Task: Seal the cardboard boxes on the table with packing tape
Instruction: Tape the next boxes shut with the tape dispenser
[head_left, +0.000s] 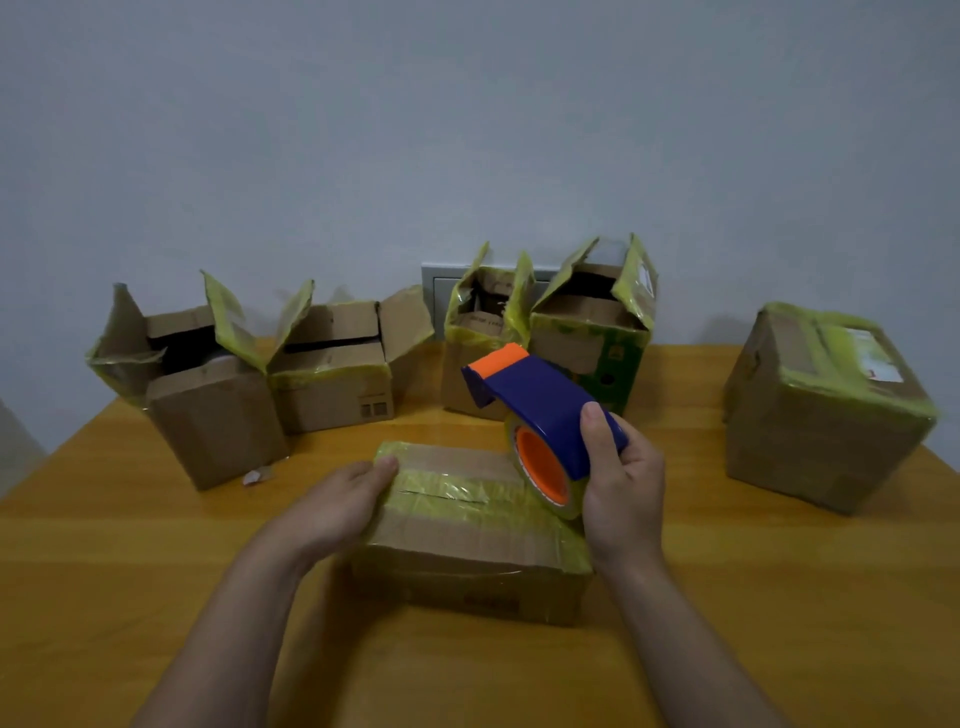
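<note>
A closed cardboard box (467, 540) with yellowish tape across its top lies on the wooden table (779, 597) in front of me. My left hand (337, 506) rests flat on the box's left top edge, fingers straight. My right hand (621, 483) grips a blue and orange tape dispenser (540, 410) holding a roll of tape. The roll touches the right end of the box top. Several open boxes stand behind: one at far left (208, 410), one beside it (332, 384), and two at the back middle (475, 358) (602, 338).
A closed, taped box (821, 415) sits at the right side of the table. A small scrap of paper (257, 475) lies by the far-left box. A grey wall with a white panel (436, 291) rises behind the table.
</note>
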